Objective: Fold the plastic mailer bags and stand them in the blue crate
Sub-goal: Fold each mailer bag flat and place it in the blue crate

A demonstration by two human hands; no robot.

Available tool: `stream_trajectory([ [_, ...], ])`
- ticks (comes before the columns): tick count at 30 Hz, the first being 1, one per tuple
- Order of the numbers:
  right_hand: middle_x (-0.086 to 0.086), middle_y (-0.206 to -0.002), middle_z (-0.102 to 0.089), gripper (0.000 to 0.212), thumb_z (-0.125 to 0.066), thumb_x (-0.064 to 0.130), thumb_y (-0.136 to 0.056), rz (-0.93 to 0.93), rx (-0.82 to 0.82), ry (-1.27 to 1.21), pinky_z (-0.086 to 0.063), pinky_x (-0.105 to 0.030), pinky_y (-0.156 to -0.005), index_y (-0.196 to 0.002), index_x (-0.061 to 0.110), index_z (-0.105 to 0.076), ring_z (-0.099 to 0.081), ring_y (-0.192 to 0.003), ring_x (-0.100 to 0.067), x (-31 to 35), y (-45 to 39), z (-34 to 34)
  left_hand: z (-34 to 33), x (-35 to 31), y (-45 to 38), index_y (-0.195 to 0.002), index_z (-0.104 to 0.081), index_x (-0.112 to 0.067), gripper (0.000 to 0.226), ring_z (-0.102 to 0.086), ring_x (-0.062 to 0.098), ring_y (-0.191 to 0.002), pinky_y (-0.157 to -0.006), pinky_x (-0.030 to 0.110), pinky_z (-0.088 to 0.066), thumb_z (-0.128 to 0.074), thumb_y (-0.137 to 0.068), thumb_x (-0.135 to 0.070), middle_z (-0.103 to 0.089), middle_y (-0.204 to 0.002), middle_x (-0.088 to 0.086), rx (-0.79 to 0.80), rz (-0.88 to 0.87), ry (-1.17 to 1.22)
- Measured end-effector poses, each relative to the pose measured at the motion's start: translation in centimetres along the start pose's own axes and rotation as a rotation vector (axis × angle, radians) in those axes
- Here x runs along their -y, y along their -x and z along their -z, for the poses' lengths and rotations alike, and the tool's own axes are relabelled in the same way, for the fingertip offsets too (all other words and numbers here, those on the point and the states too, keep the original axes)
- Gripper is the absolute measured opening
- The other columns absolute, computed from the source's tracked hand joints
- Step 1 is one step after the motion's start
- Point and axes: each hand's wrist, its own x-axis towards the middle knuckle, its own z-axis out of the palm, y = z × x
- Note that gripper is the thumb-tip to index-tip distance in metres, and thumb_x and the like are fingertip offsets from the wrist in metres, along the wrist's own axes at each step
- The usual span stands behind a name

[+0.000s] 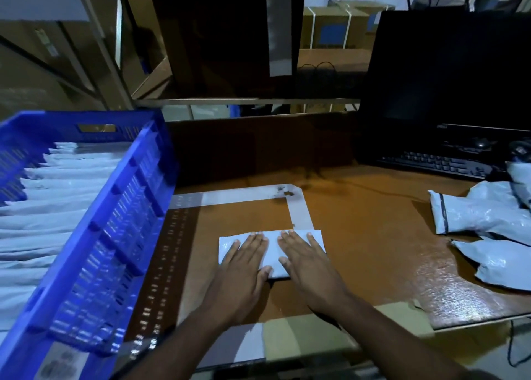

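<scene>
A folded white mailer bag (273, 253) lies flat on the brown table in front of me. My left hand (244, 267) presses on its left half with straight fingers. My right hand (307, 262) presses flat on its right half beside the left. The blue crate (120, 216) stands at the left, with several folded mailer bags (51, 204) upright in a row inside it. Loose unfolded grey mailer bags (485, 216) lie in a pile at the right of the table.
White tape strips (298, 207) mark a corner on the table behind the bag. A black keyboard (439, 164) and a dark monitor (448, 72) stand at the back right. Metal shelving with cardboard boxes (201, 46) rises behind the table.
</scene>
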Motion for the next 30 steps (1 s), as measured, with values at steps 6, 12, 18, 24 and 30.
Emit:
stream_trajectory([
  [6, -0.003, -0.149, -0.052, 0.051, -0.031, 0.034, -0.103, 0.025, -0.036, 0.106, -0.011, -0.036, -0.120, -0.142, 0.013, -0.056, -0.044, -0.141, -0.015, 0.0, 0.4, -0.6, -0.2, -0.2, 0.3, -0.161, -0.023, -0.017, 0.063, -0.006, 0.007, -0.155, -0.125, 0.037, -0.006, -0.017, -0.107, -0.048, -0.020, -0.168, -0.003, 0.017, -0.006, -0.042],
  [12, -0.003, -0.151, -0.049, 0.052, -0.030, 0.035, -0.104, 0.016, -0.041, 0.123, -0.013, -0.039, -0.119, -0.144, 0.012, -0.053, -0.041, -0.143, -0.016, 0.5, 1.2, -0.9, -0.4, -0.7, 0.9, -0.161, -0.024, -0.015, 0.061, -0.009, 0.009, -0.156, -0.124, 0.040, -0.010, -0.021, -0.108, -0.046, -0.018, -0.168, -0.003, 0.039, -0.019, -0.049],
  [18, 0.000, -0.154, -0.045, 0.053, -0.029, 0.036, -0.104, 0.017, 0.016, 0.086, -0.007, -0.036, -0.120, -0.146, 0.013, -0.051, -0.037, -0.145, -0.015, 0.3, 0.8, -0.5, 0.1, -0.8, 0.4, -0.160, -0.027, -0.016, 0.065, -0.013, 0.009, -0.155, -0.124, 0.039, -0.009, -0.014, -0.106, -0.050, -0.022, -0.167, -0.002, 0.051, 0.001, -0.037],
  [24, 0.010, -0.161, -0.031, 0.072, -0.013, 0.059, -0.095, -0.043, 0.043, -0.159, -0.008, -0.029, -0.120, -0.154, 0.024, -0.037, -0.021, -0.150, -0.006, -0.6, -0.7, 1.2, 1.8, -1.2, -0.9, -0.156, -0.036, -0.027, 0.072, -0.022, 0.003, -0.151, -0.123, 0.021, -0.005, -0.008, -0.097, -0.058, -0.030, -0.162, -0.015, 0.025, 0.116, 0.150],
  [30, -0.003, -0.156, -0.043, 0.065, -0.014, 0.048, -0.104, -0.087, 0.075, 0.056, -0.014, -0.041, -0.119, -0.149, 0.014, -0.046, -0.031, -0.148, -0.017, 0.9, -1.4, -0.4, 0.9, 0.0, -1.3, -0.162, -0.019, -0.022, 0.092, -0.007, 0.008, -0.156, -0.128, 0.040, -0.004, 0.010, -0.092, -0.073, -0.015, -0.169, -0.006, 0.071, 0.114, -0.036],
])
